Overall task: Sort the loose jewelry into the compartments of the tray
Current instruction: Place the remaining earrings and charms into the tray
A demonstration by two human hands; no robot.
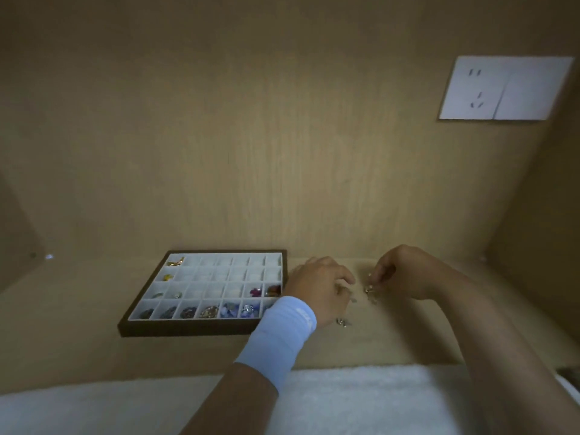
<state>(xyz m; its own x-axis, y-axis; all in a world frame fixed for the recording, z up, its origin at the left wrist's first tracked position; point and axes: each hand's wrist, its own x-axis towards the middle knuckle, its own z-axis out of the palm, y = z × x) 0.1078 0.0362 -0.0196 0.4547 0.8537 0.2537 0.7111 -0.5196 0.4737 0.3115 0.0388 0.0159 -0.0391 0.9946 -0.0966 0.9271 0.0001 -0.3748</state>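
Bottom row of the dark-framed white-compartment tray (201, 329), just left of the left hand (320, 290) fingers, looks filled; the upper rows are mostly empty. Small silvery loose jewelry pieces (372, 296) lie between both sets of fingers. The right hand (405, 274) pinches one, and whether the left hand's down-curled fingers hold anything, I cannot tell.

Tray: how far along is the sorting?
Partly done. In the tray, the bottom row is mostly filled, with a few pieces above it; most upper compartments look bare. The left hand and right hand are at the loose jewelry beside the tray; any grip is unclear. That pile and a stray piece remain.
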